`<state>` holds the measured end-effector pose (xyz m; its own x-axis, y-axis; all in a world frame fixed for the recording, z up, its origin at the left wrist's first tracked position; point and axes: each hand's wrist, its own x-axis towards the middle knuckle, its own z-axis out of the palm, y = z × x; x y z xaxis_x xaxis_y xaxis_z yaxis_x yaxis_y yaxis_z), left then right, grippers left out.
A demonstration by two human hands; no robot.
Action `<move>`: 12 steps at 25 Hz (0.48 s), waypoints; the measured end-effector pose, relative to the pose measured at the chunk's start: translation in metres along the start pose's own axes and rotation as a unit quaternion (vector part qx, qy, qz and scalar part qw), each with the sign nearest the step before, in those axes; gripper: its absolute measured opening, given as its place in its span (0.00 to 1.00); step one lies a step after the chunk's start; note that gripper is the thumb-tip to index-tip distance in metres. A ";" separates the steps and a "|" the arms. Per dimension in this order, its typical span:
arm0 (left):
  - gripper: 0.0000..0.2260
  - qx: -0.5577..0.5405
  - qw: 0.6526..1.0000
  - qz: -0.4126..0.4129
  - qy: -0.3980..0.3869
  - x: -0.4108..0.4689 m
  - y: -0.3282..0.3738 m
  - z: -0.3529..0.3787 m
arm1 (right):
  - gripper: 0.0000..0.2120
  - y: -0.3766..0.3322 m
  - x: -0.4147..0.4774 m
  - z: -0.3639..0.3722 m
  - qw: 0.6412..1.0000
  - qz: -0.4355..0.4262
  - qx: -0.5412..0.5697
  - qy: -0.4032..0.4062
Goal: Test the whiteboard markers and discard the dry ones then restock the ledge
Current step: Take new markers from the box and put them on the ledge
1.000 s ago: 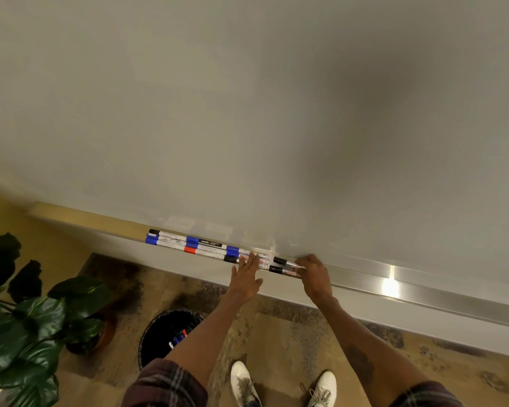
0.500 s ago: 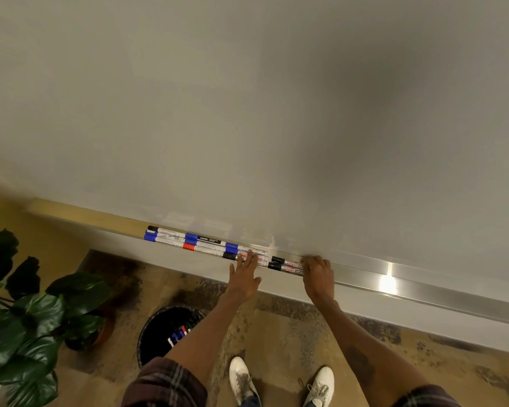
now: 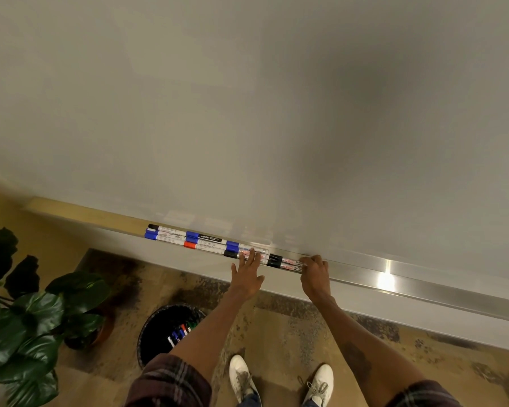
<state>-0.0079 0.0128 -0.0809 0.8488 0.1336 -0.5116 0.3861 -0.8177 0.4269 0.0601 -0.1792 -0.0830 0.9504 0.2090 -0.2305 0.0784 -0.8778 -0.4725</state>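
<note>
Several whiteboard markers with blue, black and red caps lie end to end in rows on the metal ledge under the blank whiteboard. My left hand lies flat with spread fingers, fingertips touching the markers near a black cap. My right hand rests curled on the right ends of two black-capped markers, fingers pressing against them. A black waste bin on the floor below holds several discarded markers.
A leafy potted plant stands on the floor at the left, beside the bin. My two white shoes stand on a patterned carpet. The ledge runs bare to the right, with a bright glare spot.
Both hands stay at the markers on the ledge; the right hand has shifted slightly right along the ledge. The marker rows look the same.
</note>
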 end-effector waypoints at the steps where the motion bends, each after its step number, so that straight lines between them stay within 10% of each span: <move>1: 0.32 0.004 1.000 0.001 0.001 0.000 0.001 0.000 | 0.19 -0.001 0.000 0.000 1.000 0.001 0.000 0.000; 12: 0.32 -0.006 1.000 0.007 -0.003 -0.002 -0.003 0.002 | 0.21 -0.005 0.000 0.004 1.000 0.008 -0.016 -0.008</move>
<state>-0.0116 0.0145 -0.0825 0.8521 0.1181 -0.5100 0.3777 -0.8132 0.4428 0.0581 -0.1734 -0.0842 0.9468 0.2017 -0.2507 0.0736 -0.8942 -0.4415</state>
